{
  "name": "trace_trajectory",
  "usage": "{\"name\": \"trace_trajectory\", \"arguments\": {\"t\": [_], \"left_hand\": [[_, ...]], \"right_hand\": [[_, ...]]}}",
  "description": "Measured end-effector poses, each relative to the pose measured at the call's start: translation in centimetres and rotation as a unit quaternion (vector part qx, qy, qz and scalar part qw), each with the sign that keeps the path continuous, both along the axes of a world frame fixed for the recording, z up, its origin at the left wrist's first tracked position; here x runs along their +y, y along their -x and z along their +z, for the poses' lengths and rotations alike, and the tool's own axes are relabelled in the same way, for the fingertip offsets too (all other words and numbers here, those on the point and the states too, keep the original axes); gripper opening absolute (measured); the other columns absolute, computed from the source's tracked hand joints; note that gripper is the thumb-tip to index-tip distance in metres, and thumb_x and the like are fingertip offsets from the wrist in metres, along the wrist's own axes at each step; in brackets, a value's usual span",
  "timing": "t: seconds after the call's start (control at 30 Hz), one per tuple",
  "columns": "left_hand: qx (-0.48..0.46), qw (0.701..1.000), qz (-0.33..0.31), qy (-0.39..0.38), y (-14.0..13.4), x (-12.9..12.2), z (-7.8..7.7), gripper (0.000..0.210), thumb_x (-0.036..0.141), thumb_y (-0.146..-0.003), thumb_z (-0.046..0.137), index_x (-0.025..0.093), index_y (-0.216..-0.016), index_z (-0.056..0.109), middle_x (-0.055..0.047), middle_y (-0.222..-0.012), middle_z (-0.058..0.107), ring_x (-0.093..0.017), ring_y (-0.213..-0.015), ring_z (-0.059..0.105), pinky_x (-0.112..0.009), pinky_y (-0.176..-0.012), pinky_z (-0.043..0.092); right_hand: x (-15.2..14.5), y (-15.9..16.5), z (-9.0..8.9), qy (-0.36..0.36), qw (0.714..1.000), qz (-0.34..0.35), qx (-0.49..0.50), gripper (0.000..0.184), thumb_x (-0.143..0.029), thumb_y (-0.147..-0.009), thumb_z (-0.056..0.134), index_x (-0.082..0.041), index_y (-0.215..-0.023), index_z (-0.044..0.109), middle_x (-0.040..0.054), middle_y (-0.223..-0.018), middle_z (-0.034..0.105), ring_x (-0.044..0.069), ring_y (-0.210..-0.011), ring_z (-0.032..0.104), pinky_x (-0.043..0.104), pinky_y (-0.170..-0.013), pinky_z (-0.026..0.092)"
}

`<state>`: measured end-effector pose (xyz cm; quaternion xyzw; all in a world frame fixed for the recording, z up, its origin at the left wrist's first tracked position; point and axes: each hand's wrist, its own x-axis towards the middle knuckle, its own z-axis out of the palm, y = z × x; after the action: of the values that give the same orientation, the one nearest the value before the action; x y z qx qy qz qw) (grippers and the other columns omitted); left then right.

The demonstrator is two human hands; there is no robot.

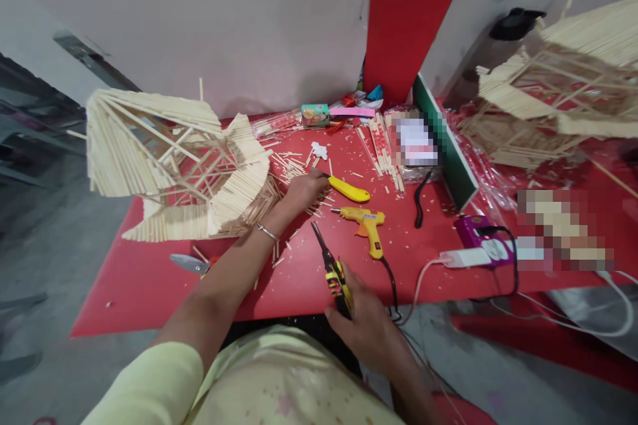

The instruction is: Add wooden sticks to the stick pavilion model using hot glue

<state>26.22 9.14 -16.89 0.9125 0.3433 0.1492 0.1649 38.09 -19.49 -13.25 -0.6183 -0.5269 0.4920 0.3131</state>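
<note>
My left hand [305, 191] reaches over a scatter of short wooden sticks [292, 166], its fingers bent together; whatever they pinch is hidden. Right beside its fingertips lies a yellow utility knife [349, 190]. My right hand [366, 315], near the table's front edge, is wrapped round a black-and-yellow long-necked lighter [336, 279], whose dark nozzle points up and left. Between the hands and to the right rests a yellow glue gun [366, 222] on its side. Left of my left hand stands a pagoda-like model of wooden sticks [164, 166].
Scissors [187, 263] lie under my left forearm. Bundled chopsticks [383, 146], a small green box [315, 115] and a green-faced board [446, 146] are along the back. A purple power adapter [481, 242] with cables sits right, below another stick model [553, 93].
</note>
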Motion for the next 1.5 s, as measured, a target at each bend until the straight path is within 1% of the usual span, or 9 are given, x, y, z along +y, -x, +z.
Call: {"name": "trace_trajectory", "arguments": {"t": [0.13,0.37,0.57,0.73,0.8,1.0,1.1,1.3,1.5], "left_hand": [[-0.003,1.000,-0.004,0.002,-0.4,0.2,-0.2,0.023,0.024,-0.088,0.050,0.019,-0.093,0.072,-0.010,-0.093,0.065,-0.020,-0.075,0.057,-0.031,-0.062,0.035],[-0.005,0.998,0.056,-0.030,0.9,-1.5,2.0,0.022,0.011,-0.090,0.045,0.014,-0.100,0.064,-0.012,-0.092,0.064,-0.021,-0.077,0.058,-0.031,-0.068,0.042],[-0.174,0.979,0.084,-0.061,4.4,-8.1,6.1,0.024,0.014,-0.094,0.045,0.016,-0.107,0.066,-0.011,-0.097,0.066,-0.021,-0.088,0.061,-0.033,-0.080,0.048],[-0.293,0.948,0.124,0.016,11.1,-14.8,6.2,0.025,0.017,-0.094,0.051,0.021,-0.111,0.069,-0.009,-0.099,0.068,-0.020,-0.093,0.064,-0.034,-0.082,0.051],[-0.320,0.924,0.192,0.086,14.5,-17.2,5.4,0.018,0.020,-0.092,0.056,0.021,-0.101,0.071,-0.006,-0.092,0.069,-0.018,-0.087,0.066,-0.032,-0.078,0.052],[-0.492,0.767,0.326,0.251,22.2,-21.0,3.6,0.014,0.029,-0.081,0.070,0.018,-0.088,0.069,-0.007,-0.108,0.065,-0.012,-0.066,0.063,-0.022,-0.050,0.049],[-0.523,0.735,0.364,0.229,24.8,-21.2,3.5,0.016,0.029,-0.075,0.077,0.017,-0.081,0.069,-0.007,-0.108,0.067,-0.010,-0.067,0.062,-0.020,-0.053,0.049],[-0.566,0.688,0.372,0.261,29.4,-21.1,3.1,0.019,0.031,-0.075,0.077,0.018,-0.088,0.072,0.004,-0.054,0.060,-0.006,-0.043,0.049,-0.017,-0.040,0.037],[-0.606,0.644,0.357,0.301,32.0,-20.8,2.5,0.032,0.031,-0.068,0.082,0.017,-0.096,0.072,-0.002,-0.075,0.070,-0.007,-0.047,0.056,-0.016,-0.036,0.036]], "right_hand": [[-1.0,0.6,0.3,-0.004,0.976,-0.003,-0.220,0.080,-0.032,-0.082,0.053,-0.012,-0.153,0.022,0.0177,-0.138,0.049,0.029,-0.124,0.048,0.044,-0.105,0.039],[0.0,1.9,0.1,-0.027,0.905,-0.007,-0.424,0.080,-0.031,-0.075,0.058,-0.008,-0.148,0.035,0.0156,-0.112,0.060,0.030,-0.104,0.055,0.042,-0.089,0.043],[3.0,3.8,-0.1,-0.089,0.859,-0.011,-0.504,0.071,-0.037,-0.078,0.060,-0.009,-0.141,0.044,0.0188,-0.112,0.060,0.032,-0.102,0.054,0.043,-0.083,0.040],[4.2,5.7,1.0,-0.216,0.866,0.032,-0.451,0.052,-0.040,-0.090,0.052,-0.016,-0.136,0.051,0.0163,-0.133,0.054,0.032,-0.122,0.046,0.049,-0.102,0.034],[4.1,7.5,1.3,-0.257,0.881,0.078,-0.390,0.044,-0.036,-0.094,0.047,-0.018,-0.133,0.054,0.0128,-0.128,0.059,0.027,-0.118,0.050,0.043,-0.102,0.036],[4.9,16.5,2.2,-0.282,0.879,0.246,-0.297,0.034,-0.027,-0.097,0.041,-0.020,-0.124,0.060,0.0082,-0.112,0.066,0.020,-0.103,0.055,0.034,-0.093,0.042],[6.0,21.0,2.4,-0.272,0.854,0.262,-0.358,0.035,-0.026,-0.097,0.039,-0.020,-0.126,0.058,0.0115,-0.113,0.063,0.024,-0.107,0.053,0.038,-0.094,0.041],[7.7,26.0,1.2,-0.213,0.837,0.234,-0.445,0.042,-0.020,-0.096,0.036,-0.018,-0.135,0.051,0.0164,-0.102,0.062,0.026,-0.095,0.055,0.037,-0.081,0.043],[8.8,26.7,0.7,-0.185,0.830,0.195,-0.488,0.051,-0.028,-0.092,0.048,-0.016,-0.142,0.044,0.0153,-0.102,0.060,0.025,-0.088,0.060,0.034,-0.074,0.044]]}}
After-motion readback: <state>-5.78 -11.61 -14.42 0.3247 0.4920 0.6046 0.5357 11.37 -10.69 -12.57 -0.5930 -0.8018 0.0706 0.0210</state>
